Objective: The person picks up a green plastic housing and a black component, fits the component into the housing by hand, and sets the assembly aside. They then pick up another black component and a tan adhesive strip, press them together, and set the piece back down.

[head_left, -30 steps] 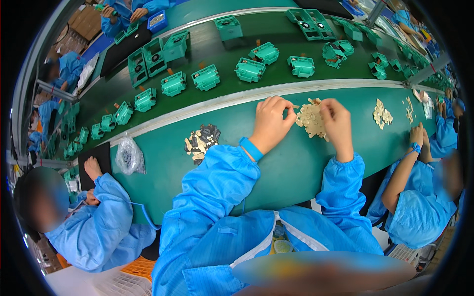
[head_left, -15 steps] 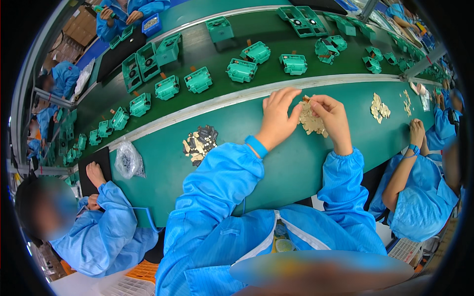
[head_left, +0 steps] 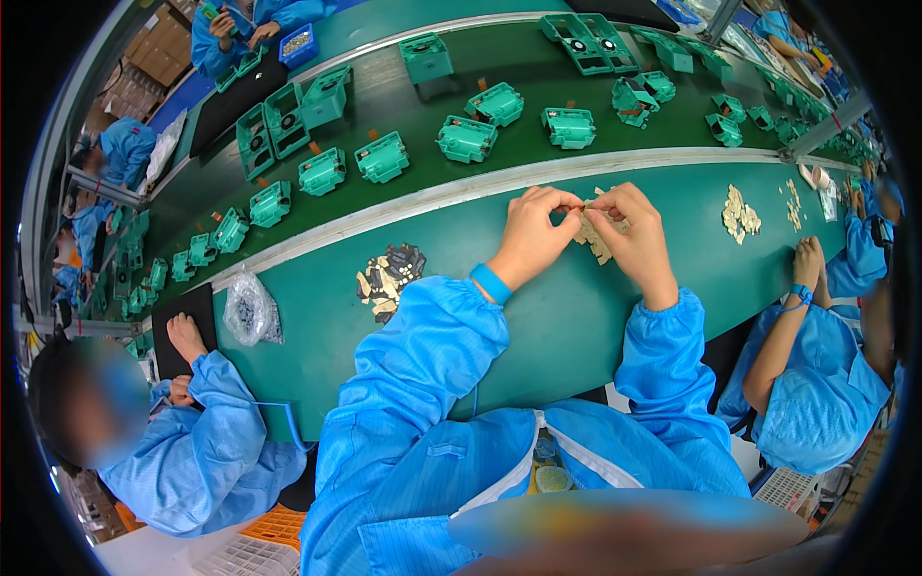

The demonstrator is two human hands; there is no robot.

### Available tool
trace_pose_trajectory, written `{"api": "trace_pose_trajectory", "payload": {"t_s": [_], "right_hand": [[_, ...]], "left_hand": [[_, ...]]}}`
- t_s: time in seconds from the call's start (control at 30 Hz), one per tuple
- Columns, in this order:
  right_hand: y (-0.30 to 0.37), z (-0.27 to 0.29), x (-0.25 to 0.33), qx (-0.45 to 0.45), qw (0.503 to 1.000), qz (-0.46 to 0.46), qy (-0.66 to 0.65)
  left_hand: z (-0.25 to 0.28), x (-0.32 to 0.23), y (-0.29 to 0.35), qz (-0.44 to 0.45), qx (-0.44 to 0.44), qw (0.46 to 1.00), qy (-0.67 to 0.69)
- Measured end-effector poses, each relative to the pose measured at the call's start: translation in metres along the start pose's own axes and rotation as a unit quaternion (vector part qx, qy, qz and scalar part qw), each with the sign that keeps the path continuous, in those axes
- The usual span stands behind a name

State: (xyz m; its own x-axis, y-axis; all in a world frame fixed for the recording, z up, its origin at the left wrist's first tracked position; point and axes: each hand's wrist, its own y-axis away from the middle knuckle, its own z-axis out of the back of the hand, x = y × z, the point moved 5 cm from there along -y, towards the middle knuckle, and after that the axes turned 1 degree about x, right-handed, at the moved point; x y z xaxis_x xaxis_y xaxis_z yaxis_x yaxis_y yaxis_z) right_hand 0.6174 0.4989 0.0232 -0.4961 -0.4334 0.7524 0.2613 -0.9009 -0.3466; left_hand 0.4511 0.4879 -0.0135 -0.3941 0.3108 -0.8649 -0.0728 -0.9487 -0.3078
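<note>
Fingertips almost meeting, my left hand (head_left: 534, 230) and my right hand (head_left: 629, 232) both pinch at one spot over a pile of small cream-coloured flat pieces (head_left: 597, 250). Between them is a tiny brownish piece, mostly covered by the fingers, whose kind I cannot make out. My hands hide much of the pile. A blue wrist strap circles my left wrist. To the left of my forearm lies another pile of black and cream flat pieces (head_left: 389, 280).
A clear plastic bag of dark parts (head_left: 252, 312) lies at left. Beyond a metal rail (head_left: 384, 216), teal plastic housings (head_left: 468, 138) stand on a dark green belt. More cream pieces (head_left: 740, 215) lie at right. Co-workers' hands (head_left: 186, 336) rest on both sides.
My left hand has gone from spread fingers to a pinch, meeting my right fingertips at the small piece. Several housings on the belt have shifted slightly left.
</note>
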Motion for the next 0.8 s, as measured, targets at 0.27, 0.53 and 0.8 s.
{"api": "trace_pose_trajectory", "payload": {"t_s": [0.27,0.53,0.8], "right_hand": [[0.002,0.000,-0.006,0.005,1.000,-0.010,0.004],[0.002,0.002,-0.012,-0.011,1.000,-0.004,0.021],[0.003,0.008,-0.021,0.012,0.999,-0.039,-0.004]], "left_hand": [[-0.006,-0.003,-0.002,0.041,0.025,0.997,0.055],[-0.010,-0.006,-0.004,0.024,0.018,0.998,0.050],[-0.018,-0.005,-0.005,0.035,0.043,0.997,0.046]]}}
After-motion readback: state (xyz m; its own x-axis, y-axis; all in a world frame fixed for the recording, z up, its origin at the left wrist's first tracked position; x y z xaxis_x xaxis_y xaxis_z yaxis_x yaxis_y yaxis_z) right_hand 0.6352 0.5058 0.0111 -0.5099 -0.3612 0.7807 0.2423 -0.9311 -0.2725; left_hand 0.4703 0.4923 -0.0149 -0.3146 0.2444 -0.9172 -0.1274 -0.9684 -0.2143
